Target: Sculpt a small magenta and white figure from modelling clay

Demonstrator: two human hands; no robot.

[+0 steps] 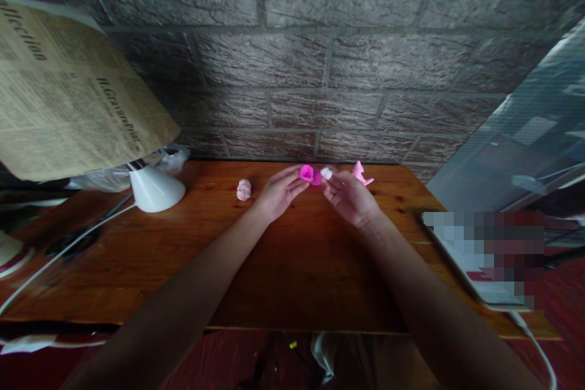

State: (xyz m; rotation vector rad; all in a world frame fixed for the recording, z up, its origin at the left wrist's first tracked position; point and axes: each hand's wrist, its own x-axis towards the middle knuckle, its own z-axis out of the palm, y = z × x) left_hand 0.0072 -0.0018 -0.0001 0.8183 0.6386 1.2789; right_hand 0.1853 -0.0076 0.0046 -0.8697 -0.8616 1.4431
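Over the far part of the wooden table, my left hand (280,193) pinches a bright pink, hollow, cup-shaped piece (306,173). Beside that piece, a darker magenta part (317,178) shows between the hands; whether the two are joined I cannot tell. My right hand (350,194) is closed on a small white piece (326,173), close to the magenta part. Left of my left hand lies a pale pink lump (244,189). A light pink pointed figure (360,173) stands just behind my right hand, partly hidden by it.
A lamp with a newsprint shade (86,91) and white base (158,187) stands at the left, its cable crossing the wooden table (315,280). A flat device (475,268), partly pixelated, lies at the right edge with a white cable. A brick-patterned wall (292,61) closes the back.
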